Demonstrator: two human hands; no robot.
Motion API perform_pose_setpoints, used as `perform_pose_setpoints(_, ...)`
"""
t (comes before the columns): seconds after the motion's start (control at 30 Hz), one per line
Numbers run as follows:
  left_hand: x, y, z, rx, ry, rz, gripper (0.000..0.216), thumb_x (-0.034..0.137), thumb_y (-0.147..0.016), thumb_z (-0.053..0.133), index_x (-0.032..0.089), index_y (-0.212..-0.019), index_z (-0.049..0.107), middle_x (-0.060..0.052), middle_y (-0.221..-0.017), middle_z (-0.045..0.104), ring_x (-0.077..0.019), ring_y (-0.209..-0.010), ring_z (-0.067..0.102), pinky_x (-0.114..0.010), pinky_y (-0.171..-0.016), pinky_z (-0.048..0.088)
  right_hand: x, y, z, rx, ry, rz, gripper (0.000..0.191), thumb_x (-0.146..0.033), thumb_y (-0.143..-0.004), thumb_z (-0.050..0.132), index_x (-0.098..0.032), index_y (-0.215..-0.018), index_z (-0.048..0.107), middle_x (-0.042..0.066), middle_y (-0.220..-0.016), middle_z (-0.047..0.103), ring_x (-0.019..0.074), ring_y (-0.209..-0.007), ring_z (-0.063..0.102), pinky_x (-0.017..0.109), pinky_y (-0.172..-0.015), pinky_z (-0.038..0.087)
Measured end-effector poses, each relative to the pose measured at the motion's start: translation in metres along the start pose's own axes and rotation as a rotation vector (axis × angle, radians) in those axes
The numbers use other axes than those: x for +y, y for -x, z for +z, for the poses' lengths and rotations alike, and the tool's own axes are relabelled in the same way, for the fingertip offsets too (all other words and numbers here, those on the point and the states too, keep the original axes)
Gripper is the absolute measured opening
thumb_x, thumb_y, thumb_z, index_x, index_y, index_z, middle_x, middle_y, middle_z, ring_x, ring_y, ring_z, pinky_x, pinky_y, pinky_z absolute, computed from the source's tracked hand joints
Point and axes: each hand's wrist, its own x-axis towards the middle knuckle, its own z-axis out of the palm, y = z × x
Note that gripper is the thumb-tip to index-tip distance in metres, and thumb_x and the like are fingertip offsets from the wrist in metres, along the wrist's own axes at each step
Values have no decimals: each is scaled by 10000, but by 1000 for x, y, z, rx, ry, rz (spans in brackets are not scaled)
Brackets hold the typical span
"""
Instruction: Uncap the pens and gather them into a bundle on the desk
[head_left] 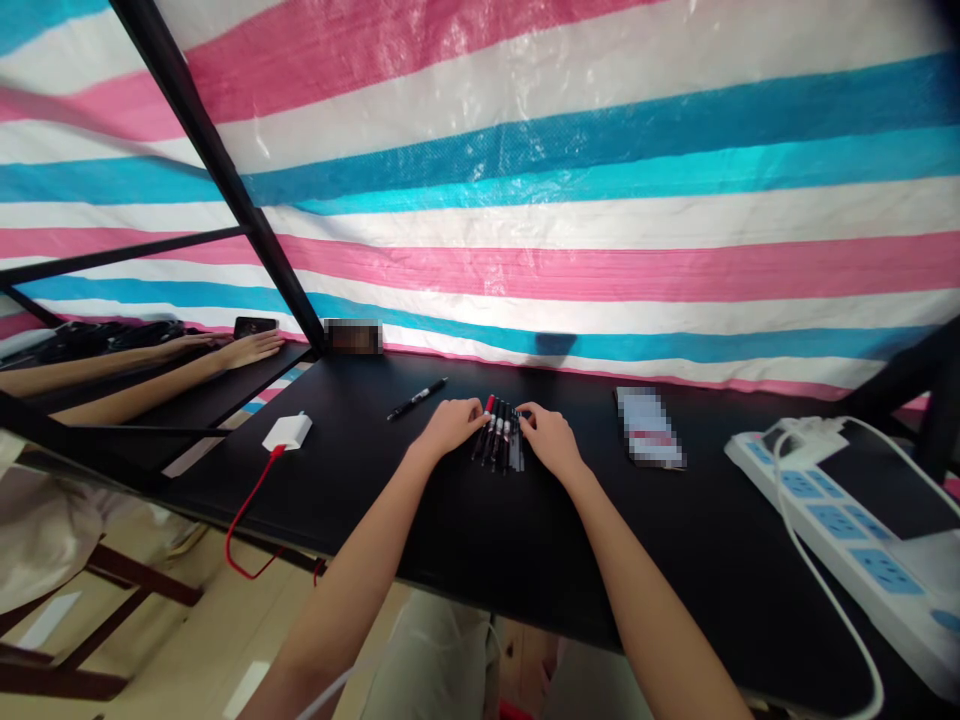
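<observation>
A bunch of several pens lies side by side on the black table, most of them black and one with a red end. My left hand is closed against the bunch's left side, fingers curled and thumb touching the pens. From the right side, my right hand presses in the same way, its fingertips on the outer pens. Parts of the outer pens are hidden by my fingers. A single black pen lies apart, to the left of my left hand and slightly farther back.
A white charger with a red cable sits at left. On the right are a phone and a white power strip with cables. A small box stands at the back. Beyond the black frame, another person's hands rest on a neighbouring table.
</observation>
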Motion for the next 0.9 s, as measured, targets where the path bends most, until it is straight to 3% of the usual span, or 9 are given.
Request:
perform_pose_setpoints(0.43, -10, -1, 0, -87, 59, 9, 369, 498, -790, 396, 183, -729, 577, -10, -684, 596, -137, -620, 520, -224, -540, 298, -2, 2, 0, -25, 55, -35, 254, -278, -811, 441, -260, -1034, 562, 5, -768, 625, 149, -695, 556, 233, -590, 329)
perform_pose_setpoints(0.6, -11, -1, 2, -34, 52, 24, 358, 457, -847, 322, 201, -781, 563, -5, -721, 607, -142, -660, 538, -232, -579, 314, -2, 2, 1, -21, 96, -33, 270, -289, -817, 416, -260, -1046, 556, 22, -792, 616, 151, -684, 552, 236, -573, 316)
perform_pose_setpoints(0.7, -16, -1, 0, 82, -49, -84, 284, 438, -835, 389, 207, -842, 554, -16, -751, 619, -160, -693, 549, -255, -628, 319, 1, 1, 3, -14, 78, -42, 264, -294, -822, 409, -262, -1041, 553, 19, -779, 613, 152, -678, 545, 234, -565, 305)
perform_pose_setpoints(0.8, -25, 1, -6, 255, -195, -281, 266, 438, -804, 457, 200, -800, 574, -50, -770, 623, -202, -793, 547, -297, -700, 316, 3, 0, 3, -16, 48, -45, 255, -291, -826, 405, -265, -1034, 550, 7, -767, 613, 149, -677, 538, 230, -557, 295)
perform_pose_setpoints(0.9, -32, 3, -12, 337, -257, -425, 296, 435, -811, 440, 200, -773, 616, -74, -761, 627, -230, -846, 540, -328, -735, 311, 2, 1, 2, -28, 39, -40, 253, -296, -828, 404, -265, -1030, 554, 5, -768, 615, 152, -687, 541, 229, -558, 295)
